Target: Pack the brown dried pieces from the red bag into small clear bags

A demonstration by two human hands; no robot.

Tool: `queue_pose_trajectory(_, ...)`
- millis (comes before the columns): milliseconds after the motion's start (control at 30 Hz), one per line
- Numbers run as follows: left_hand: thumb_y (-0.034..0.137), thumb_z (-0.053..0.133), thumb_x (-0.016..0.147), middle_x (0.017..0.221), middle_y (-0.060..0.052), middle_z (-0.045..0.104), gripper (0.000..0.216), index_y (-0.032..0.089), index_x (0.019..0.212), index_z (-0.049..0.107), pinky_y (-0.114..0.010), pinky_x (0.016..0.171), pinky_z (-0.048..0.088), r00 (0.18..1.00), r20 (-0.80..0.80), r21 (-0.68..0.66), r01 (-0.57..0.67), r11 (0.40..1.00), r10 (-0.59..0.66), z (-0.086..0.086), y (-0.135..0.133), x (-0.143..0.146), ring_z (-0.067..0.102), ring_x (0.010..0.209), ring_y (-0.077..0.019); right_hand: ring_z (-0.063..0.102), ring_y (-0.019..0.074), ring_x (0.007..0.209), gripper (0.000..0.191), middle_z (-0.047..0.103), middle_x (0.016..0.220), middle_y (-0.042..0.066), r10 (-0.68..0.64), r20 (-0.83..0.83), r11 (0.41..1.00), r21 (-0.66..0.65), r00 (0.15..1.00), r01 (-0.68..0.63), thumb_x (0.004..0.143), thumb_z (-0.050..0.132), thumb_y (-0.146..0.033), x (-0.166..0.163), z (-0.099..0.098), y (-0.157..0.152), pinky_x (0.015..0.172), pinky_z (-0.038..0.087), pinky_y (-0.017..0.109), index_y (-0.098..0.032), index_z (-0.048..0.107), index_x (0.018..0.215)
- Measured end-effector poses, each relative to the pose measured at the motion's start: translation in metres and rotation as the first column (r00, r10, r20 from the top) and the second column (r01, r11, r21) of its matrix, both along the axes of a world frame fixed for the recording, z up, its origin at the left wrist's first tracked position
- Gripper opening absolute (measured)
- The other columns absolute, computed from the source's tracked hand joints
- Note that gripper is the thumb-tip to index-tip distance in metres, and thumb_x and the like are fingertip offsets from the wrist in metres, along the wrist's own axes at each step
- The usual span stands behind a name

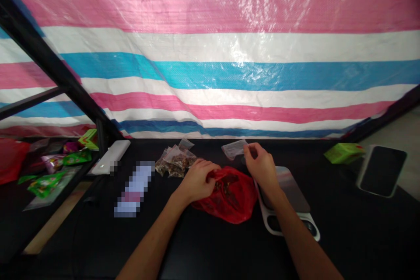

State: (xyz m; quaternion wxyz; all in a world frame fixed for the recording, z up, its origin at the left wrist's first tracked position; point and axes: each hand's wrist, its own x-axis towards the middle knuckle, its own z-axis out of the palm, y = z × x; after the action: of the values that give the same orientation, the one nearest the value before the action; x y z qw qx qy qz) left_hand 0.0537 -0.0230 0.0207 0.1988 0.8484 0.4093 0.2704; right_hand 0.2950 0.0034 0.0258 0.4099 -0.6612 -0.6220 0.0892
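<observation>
A red plastic bag (pixel 241 210) lies opened on the black table, with dark brown dried bits inside. My left hand (pixel 198 180) curls over its left rim, thumb and fingers closed on the plastic. Beyond the bag, my right hand (pixel 261 167) pinches the right end of a small clear zip bag (pixel 233 148), which looks flat. Under my right forearm sits a white kitchen scale (pixel 293 192) with a grey plate; the arm hides part of it. Several filled zip bags (pixel 175 159) with brown contents are heaped left of my left hand.
A green box (pixel 344 153) and a phone-like device (pixel 382 170) stand at the right. Further left are a white bar-shaped object (pixel 111 157), a blurred-out item (pixel 134 190) and green snack packets (pixel 47 184). Striped sheeting (pixel 210 74) hangs behind, beside a black frame bar (pixel 59 74).
</observation>
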Motion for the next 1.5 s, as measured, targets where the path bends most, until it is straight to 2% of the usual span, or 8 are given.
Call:
queue_pose_trajectory(233,0.019,0.048,0.096,0.104,-0.007,0.070,0.024,0.022,0.111,0.066,-0.042,0.094,0.048,0.950,0.118,0.117,-0.302,0.946,0.289,0.004,0.003,-0.003,0.063,0.102,-0.0242,0.061,0.0211,0.067,0.033,0.070,0.073,0.004,0.140,0.006,0.990,0.002,0.990,-0.140,0.097,0.052,-0.044,-0.004,0.004,-0.001,0.066,0.044,0.032,-0.022,0.070,0.081)
queue_pose_trajectory(367,0.022,0.044,0.100,0.109,-0.007,0.070,0.026,0.022,0.117,0.064,-0.040,0.097,0.047,0.964,0.174,0.049,-0.214,0.976,0.203,0.004,0.003,-0.006,0.063,0.104,-0.0221,0.060,0.0176,0.071,0.028,0.068,0.078,0.001,0.424,-0.133,0.906,0.063,0.896,-0.419,0.100,0.052,-0.041,-0.012,0.015,-0.011,0.068,0.047,0.029,-0.022,0.067,0.088)
queue_pose_trajectory(533,0.024,0.039,0.103,0.106,-0.006,0.072,0.030,0.021,0.110,0.068,-0.039,0.098,0.047,0.987,0.156,-0.016,-0.023,1.000,0.025,0.012,-0.002,-0.002,0.063,0.101,-0.0209,0.063,0.0190,0.083,0.016,0.070,0.085,0.002,0.575,-0.032,0.815,0.104,0.817,-0.570,0.099,0.056,-0.027,-0.020,0.026,-0.026,0.079,0.047,0.032,-0.023,0.067,0.088)
queue_pose_trajectory(700,0.027,0.051,0.098,0.118,-0.007,0.071,0.026,0.023,0.118,0.068,-0.043,0.102,0.047,1.000,0.026,0.050,-0.013,0.999,0.012,0.011,-0.005,0.004,0.059,0.111,-0.0246,0.062,0.0186,0.077,0.017,0.068,0.087,0.003,0.410,-0.202,0.891,0.296,0.889,-0.344,0.100,0.055,-0.033,-0.004,0.027,-0.023,0.071,0.048,0.031,-0.023,0.068,0.095)
queue_pose_trajectory(867,0.025,0.047,0.101,0.100,-0.006,0.072,0.025,0.023,0.098,0.072,-0.039,0.094,0.050,0.997,-0.077,0.059,-0.006,0.998,0.011,0.004,-0.001,0.003,0.064,0.096,-0.0211,0.061,0.0199,0.074,0.026,0.067,0.082,0.003,0.189,-0.330,0.950,0.300,0.925,-0.088,0.098,0.056,-0.044,0.010,0.023,-0.012,0.068,0.048,0.030,-0.021,0.069,0.099)
queue_pose_trajectory(1033,0.028,0.047,0.101,0.108,-0.007,0.068,0.024,0.023,0.113,0.067,-0.035,0.089,0.052,0.948,-0.210,0.108,-0.221,0.969,0.240,0.005,0.028,0.022,0.066,0.101,-0.0223,0.061,0.0196,0.077,0.023,0.067,0.084,0.003,0.352,-0.251,0.921,0.266,0.902,-0.285,0.098,0.056,-0.039,0.014,0.023,-0.011,0.071,0.047,0.031,-0.021,0.067,0.091)
queue_pose_trajectory(1233,0.025,0.054,0.097,0.111,-0.013,0.068,0.018,0.018,0.107,0.067,-0.040,0.088,0.052,0.888,-0.428,0.071,-0.153,0.986,0.168,-0.004,0.054,0.062,0.067,0.102,-0.0280,0.057,0.0188,0.073,0.027,0.059,0.076,0.002,0.618,-0.123,0.786,0.135,0.777,-0.604,0.096,0.055,-0.033,0.003,0.029,-0.017,0.068,0.045,0.031,-0.022,0.059,0.072)
queue_pose_trajectory(1500,0.023,0.052,0.097,0.111,-0.009,0.069,0.019,0.021,0.109,0.065,-0.035,0.091,0.053,0.918,-0.346,0.052,-0.187,0.981,0.194,-0.001,0.063,0.041,0.067,0.104,-0.0240,0.067,0.0227,0.083,0.025,0.074,0.090,0.006,0.178,-0.129,0.956,0.259,0.976,-0.140,0.098,0.054,-0.040,0.012,0.012,-0.002,0.083,0.050,0.035,-0.022,0.071,0.093)
